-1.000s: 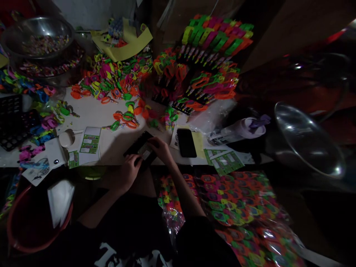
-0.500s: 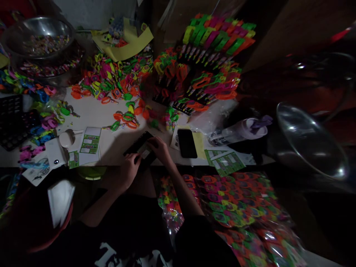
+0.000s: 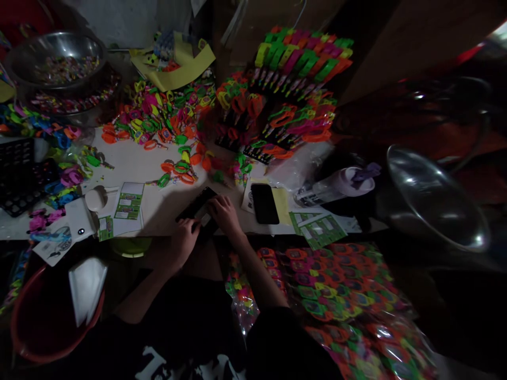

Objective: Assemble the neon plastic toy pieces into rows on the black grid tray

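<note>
A long black plastic tray (image 3: 196, 205) lies slanted at the table's front edge, between my hands. My left hand (image 3: 185, 240) is closed on its near left side, thumb and fingertips at the edge. Fingers bent together, my right hand (image 3: 224, 214) presses on the tray's right side. A small pale piece, perhaps a label (image 3: 205, 218), shows on the tray between the hands; dim light hides its details. Just beyond the tray are toy watches (image 3: 178, 171) in orange, green and yellow.
A dark phone (image 3: 265, 203) and green label sheets (image 3: 319, 229) lie to the right, near a bottle (image 3: 336, 186) and a large metal bowl (image 3: 435, 198). Filled watch racks (image 3: 301, 58) stand behind. Bagged watches (image 3: 332, 279) sit below the table edge; a red basin (image 3: 24, 327) is at lower left.
My right hand has turned slightly and its fingers have drawn in over the tray. My left hand stays in place. The camera view has shifted a little.
</note>
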Demonstrator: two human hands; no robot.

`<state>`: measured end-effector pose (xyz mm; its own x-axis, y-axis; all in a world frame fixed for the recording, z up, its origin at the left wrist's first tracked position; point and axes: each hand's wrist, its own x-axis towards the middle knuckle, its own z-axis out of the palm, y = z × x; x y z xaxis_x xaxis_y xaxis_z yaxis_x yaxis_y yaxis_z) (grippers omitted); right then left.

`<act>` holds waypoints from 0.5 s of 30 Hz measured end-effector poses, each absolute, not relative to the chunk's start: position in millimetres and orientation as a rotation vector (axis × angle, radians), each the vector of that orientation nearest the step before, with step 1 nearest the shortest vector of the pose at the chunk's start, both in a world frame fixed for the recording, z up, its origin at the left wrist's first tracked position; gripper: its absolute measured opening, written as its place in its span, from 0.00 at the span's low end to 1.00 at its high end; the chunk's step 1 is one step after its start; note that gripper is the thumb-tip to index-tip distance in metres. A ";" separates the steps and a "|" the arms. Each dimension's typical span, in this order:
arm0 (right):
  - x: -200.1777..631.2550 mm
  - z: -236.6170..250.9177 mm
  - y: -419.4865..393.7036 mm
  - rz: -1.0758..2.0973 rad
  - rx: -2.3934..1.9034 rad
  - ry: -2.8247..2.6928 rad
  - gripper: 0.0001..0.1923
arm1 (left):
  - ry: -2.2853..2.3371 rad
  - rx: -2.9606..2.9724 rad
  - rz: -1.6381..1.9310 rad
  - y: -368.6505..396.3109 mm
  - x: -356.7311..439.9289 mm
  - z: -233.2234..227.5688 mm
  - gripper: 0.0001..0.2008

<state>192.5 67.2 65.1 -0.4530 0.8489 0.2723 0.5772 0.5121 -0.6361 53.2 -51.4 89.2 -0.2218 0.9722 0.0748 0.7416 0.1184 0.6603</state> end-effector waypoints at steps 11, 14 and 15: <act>192.6 54.1 71.6 0.406 -1.303 -2.212 0.15 | 1.845 2.322 0.400 -52.8 57.2 85.2 0.32; 189.5 54.2 70.9 0.340 -1.353 -2.261 0.16 | 1.836 2.373 0.332 -63.7 49.7 83.4 0.33; 189.0 54.6 70.3 0.315 -1.374 -2.280 0.17 | 1.820 2.393 0.319 -69.9 45.7 82.9 0.33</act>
